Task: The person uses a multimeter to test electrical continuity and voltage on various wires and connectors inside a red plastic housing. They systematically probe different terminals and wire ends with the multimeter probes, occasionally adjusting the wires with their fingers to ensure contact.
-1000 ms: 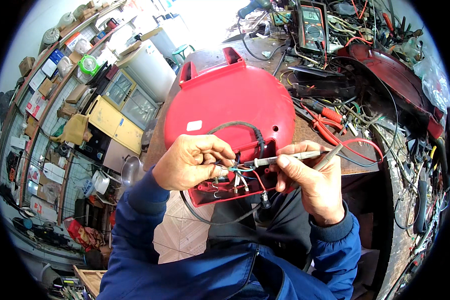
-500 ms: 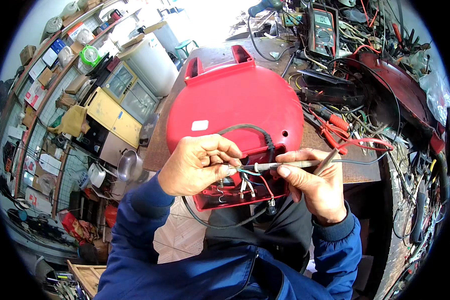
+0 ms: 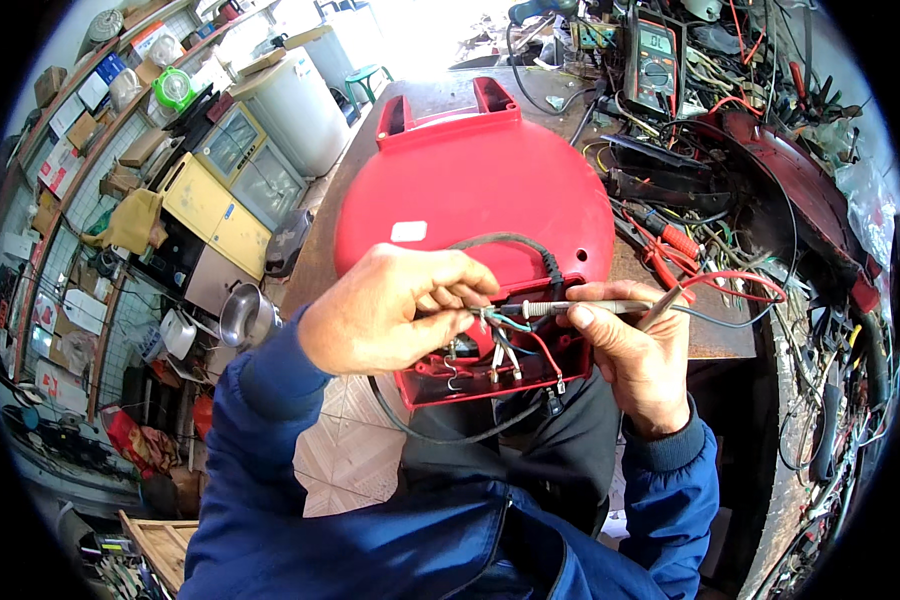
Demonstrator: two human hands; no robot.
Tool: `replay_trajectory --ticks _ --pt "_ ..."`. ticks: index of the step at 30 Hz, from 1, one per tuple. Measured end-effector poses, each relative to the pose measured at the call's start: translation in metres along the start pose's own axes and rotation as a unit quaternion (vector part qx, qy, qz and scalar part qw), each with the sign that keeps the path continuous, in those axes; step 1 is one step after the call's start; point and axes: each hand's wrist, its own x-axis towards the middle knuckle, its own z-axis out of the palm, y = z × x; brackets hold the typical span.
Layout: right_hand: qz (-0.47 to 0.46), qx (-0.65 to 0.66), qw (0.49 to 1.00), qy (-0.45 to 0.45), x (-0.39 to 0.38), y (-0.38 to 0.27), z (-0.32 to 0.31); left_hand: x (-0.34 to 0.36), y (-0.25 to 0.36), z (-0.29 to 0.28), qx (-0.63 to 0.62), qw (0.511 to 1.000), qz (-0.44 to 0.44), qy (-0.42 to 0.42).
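Note:
A round red appliance housing (image 3: 470, 190) lies on the bench in front of me, its open wiring compartment (image 3: 490, 393) facing me. Above that compartment, my left hand (image 3: 395, 310) pinches the ends of thin wires (image 3: 510, 322), some of them blue. My right hand (image 3: 630, 350) grips a grey test probe (image 3: 595, 308) laid level, its tip close to the pinched wire ends; whether they touch I cannot tell. A second probe (image 3: 662, 308) with a red lead also sits in that hand, slanting up. White-sleeved terminals (image 3: 505, 362) and a red wire stand inside the compartment.
A multimeter (image 3: 655, 65) stands at the back right among tangled wires. Red-handled pliers (image 3: 675, 245) and a dark red curved shell (image 3: 795, 185) lie on the right. A black power cord (image 3: 440, 440) loops below the housing. Loaded shelves (image 3: 90, 190) and a yellow cabinet (image 3: 215, 215) are left.
The view has shifted slightly. The left hand has turned a little, its back showing more, and the wires are still pinched. The right hand keeps both probes near the wire ends.

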Motion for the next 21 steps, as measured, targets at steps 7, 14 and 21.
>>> replay_trajectory --ticks 7,14,21 --pt "-0.01 0.025 0.999 0.022 0.003 0.012 -0.003 0.007 0.007 -0.012 0.049 0.998 -0.013 -0.023" --pt "-0.02 0.07 0.997 0.02 0.006 0.02 -0.004 0.019 -0.003 -0.016 -0.05 0.996 -0.019 -0.078" --pt "-0.023 0.069 0.997 0.018 0.005 0.022 -0.004 0.025 -0.001 -0.017 -0.028 0.993 -0.015 -0.117"
